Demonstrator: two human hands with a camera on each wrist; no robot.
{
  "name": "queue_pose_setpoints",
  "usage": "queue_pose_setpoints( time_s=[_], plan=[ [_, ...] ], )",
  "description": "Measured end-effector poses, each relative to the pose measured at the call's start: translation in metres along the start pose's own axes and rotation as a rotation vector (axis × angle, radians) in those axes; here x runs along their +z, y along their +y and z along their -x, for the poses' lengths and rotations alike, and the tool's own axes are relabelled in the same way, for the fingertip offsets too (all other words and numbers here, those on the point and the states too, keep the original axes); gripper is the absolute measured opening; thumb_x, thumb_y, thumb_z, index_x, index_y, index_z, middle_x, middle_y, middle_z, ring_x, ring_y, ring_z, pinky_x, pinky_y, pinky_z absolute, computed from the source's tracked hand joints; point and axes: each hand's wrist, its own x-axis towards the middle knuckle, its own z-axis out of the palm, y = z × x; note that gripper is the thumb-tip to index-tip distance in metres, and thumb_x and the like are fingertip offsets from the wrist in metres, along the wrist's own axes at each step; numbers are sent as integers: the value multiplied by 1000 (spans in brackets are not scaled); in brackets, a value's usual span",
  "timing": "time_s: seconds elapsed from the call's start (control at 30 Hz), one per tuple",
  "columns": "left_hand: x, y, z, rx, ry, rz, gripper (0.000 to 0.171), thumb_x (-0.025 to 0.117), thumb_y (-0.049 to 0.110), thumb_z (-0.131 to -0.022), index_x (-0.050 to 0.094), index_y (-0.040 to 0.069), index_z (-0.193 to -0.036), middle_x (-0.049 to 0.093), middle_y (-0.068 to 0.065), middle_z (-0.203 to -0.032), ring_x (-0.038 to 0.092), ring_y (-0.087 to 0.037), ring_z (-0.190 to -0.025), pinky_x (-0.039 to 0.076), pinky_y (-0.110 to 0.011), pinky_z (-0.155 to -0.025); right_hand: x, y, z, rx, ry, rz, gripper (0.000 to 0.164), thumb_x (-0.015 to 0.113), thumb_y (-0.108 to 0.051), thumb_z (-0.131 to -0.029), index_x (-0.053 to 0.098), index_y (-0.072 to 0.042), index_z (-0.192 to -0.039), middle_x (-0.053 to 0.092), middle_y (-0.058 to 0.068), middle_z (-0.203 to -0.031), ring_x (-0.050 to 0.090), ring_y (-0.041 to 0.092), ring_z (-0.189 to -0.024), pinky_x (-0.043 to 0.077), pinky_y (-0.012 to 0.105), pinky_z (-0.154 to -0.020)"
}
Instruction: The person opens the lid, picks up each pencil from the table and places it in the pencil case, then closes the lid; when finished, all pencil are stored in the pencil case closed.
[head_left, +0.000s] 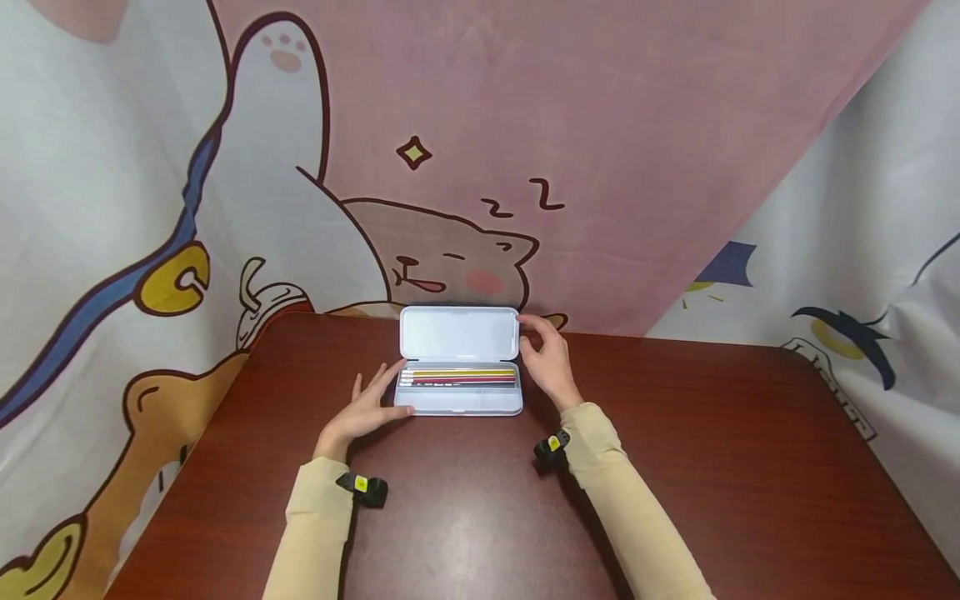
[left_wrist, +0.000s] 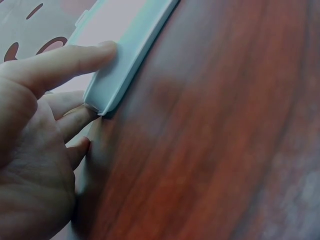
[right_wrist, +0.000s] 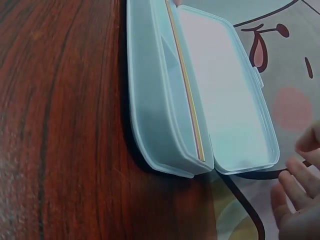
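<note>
A white plastic pencil case lies on the table with its lid raised at the back. Several pencils, yellow, red and dark, lie side by side in its rear compartment. At the case's left end my left hand holds it, the thumb on the front wall and the other fingers round the end, as the left wrist view shows. My right hand is by the lid's right edge, index fingertip near the upper corner. Seen from the right wrist, its loosely bent fingers stand beside the lid and hold nothing.
The dark red-brown wooden table reaches back to a cartoon-printed cloth, close behind the lid. More printed cloth hangs on the left and right. Each wrist wears a black strapped camera over a pale yellow sleeve.
</note>
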Motion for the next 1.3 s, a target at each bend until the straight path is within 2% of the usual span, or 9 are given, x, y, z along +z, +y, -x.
queue_pose_setpoints(
  time_s=[0.2,0.33,0.5,0.67,0.97,1.03,1.13,1.23,1.3],
  plan=[
    [0,0,1,-3,3,-4,86,71,28,-84,24,8,-153,26,-20,-155,5,-38,-145,-17,-53,-109,3,3,-3,35,-136,51,54,58,1,-87,46,2,-140,40,21,-145,43,32,-128,39,44,-103],
    [0,0,1,-5,1,-5,86,70,28,-84,24,8,-153,26,-20,-154,5,-38,-145,-17,-53,-109,5,5,-5,46,-210,115,65,62,-4,-87,36,2,-146,34,23,-149,36,34,-134,31,45,-109],
    [0,0,0,-8,5,-4,85,71,27,-84,25,8,-152,27,-21,-154,5,-38,-145,-17,-53,-109,2,1,-5,11,-182,99,67,63,-2,-84,37,5,-145,39,25,-140,44,40,-122,39,49,-100],
    [1,0,0,-8,25,-4,85,73,26,-84,26,7,-152,27,-23,-153,6,-38,-145,-16,-53,-110,-4,-4,1,-36,-144,47,59,61,3,-83,46,5,-139,43,23,-132,48,38,-114,44,46,-94],
    [5,-2,-1,15,130,69,88,79,19,-79,28,-2,-148,34,-25,-149,18,-38,-142,-12,-54,-111,-18,-15,23,-100,-123,42,44,59,6,-85,57,3,-129,53,17,-126,55,32,-111,45,46,-94],
    [4,0,0,-11,137,113,88,78,18,-80,26,-2,-148,34,-25,-149,19,-36,-143,-12,-53,-111,-20,-16,28,-107,-121,41,44,59,7,-84,58,2,-128,55,16,-125,57,32,-111,45,47,-95],
    [2,6,3,-54,160,253,83,74,13,-84,24,-2,-149,32,-26,-150,18,-38,-142,-2,-54,-114,-22,-18,36,-94,-110,31,41,59,7,-85,61,1,-126,57,14,-124,58,30,-110,44,47,-95],
    [-2,16,5,-78,241,421,72,68,6,-88,28,-1,-148,33,-27,-148,24,-40,-140,16,-53,-113,-23,-19,42,-74,-93,10,39,59,7,-86,63,0,-124,60,13,-122,58,28,-110,44,47,-95],
    [-4,23,5,-51,304,494,63,64,4,-91,33,-1,-145,37,-27,-145,32,-41,-136,26,-53,-110,-24,-20,46,-56,-75,-6,38,59,8,-86,64,0,-123,61,11,-121,59,26,-110,44,44,-94]
  ],
)
